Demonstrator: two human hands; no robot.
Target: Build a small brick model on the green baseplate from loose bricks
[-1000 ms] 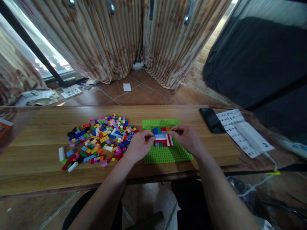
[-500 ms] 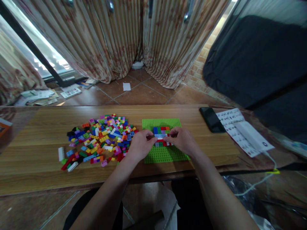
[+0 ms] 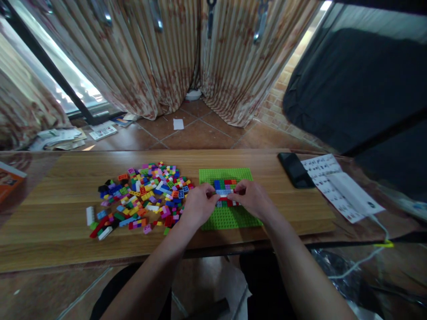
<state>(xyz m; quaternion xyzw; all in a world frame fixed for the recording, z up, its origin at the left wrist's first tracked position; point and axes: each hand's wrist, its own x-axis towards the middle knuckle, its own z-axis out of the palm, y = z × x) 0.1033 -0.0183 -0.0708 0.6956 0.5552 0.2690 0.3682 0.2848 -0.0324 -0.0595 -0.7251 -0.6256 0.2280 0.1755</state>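
Note:
A green studded baseplate (image 3: 230,221) lies on the table with a block of coloured toy bricks (image 3: 223,184) built up on its middle. Blue, green, red and orange bricks show along the far side of the block. Between my thumbs runs a white strip with red below it. My left hand (image 3: 201,201) is closed, thumb and fingertips at the left end of the bricks. At the right end my right hand (image 3: 252,198) pinches in the same way. My fingers hide both ends of the block, so the exact brick gripped is hard to make out.
Left of the baseplate spreads a heap of loose toy bricks (image 3: 147,195). A black phone (image 3: 296,170) and a printed sheet (image 3: 340,189) lie to the right. The wooden table (image 3: 63,213) has its near edge just before my legs. Curtains (image 3: 160,58) hang beyond it.
The view has shifted slightly, so the table sits a little lower. Both hands stay at the brick block, with only slight finger movement.

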